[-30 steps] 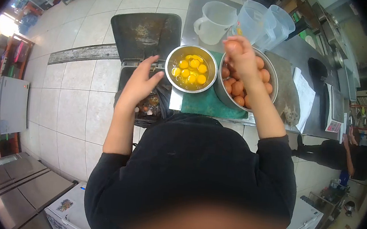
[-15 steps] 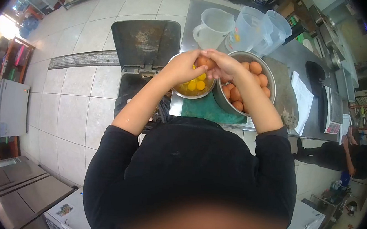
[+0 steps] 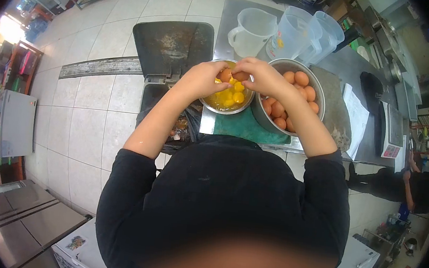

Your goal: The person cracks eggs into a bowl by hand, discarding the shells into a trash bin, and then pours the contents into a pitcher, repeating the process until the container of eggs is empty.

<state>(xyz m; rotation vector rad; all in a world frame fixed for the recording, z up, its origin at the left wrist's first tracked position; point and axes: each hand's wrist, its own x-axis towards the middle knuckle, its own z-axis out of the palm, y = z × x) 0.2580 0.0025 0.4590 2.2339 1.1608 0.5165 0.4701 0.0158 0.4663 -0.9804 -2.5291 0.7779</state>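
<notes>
Over a metal bowl (image 3: 225, 112) with several yellow yolks (image 3: 238, 97) in it, both hands hold parts of an opened brown egg. My left hand (image 3: 205, 79) has its fingers round one piece of eggshell (image 3: 225, 75) at the bowl's left side. The other piece of eggshell (image 3: 241, 76) is in my right hand (image 3: 262, 77), above the bowl's right side. Beside the bowl, under my right forearm, is a deep metal pot (image 3: 323, 100) with several whole brown eggs (image 3: 301, 79). A green cloth (image 3: 248, 127) lies under the bowl and pot.
Several clear plastic jugs (image 3: 253, 33) stand at the table's far side. An open bin (image 3: 174, 47) with a black bag adjoins the table's left edge. Papers (image 3: 355, 119) and a scale (image 3: 391, 130) lie to the right. Another person (image 3: 393, 183) stands at the far right.
The brown egg, whole between my hands earlier, is now split in two pieces. My hands have moved slightly apart, and more of the yolks shows.
</notes>
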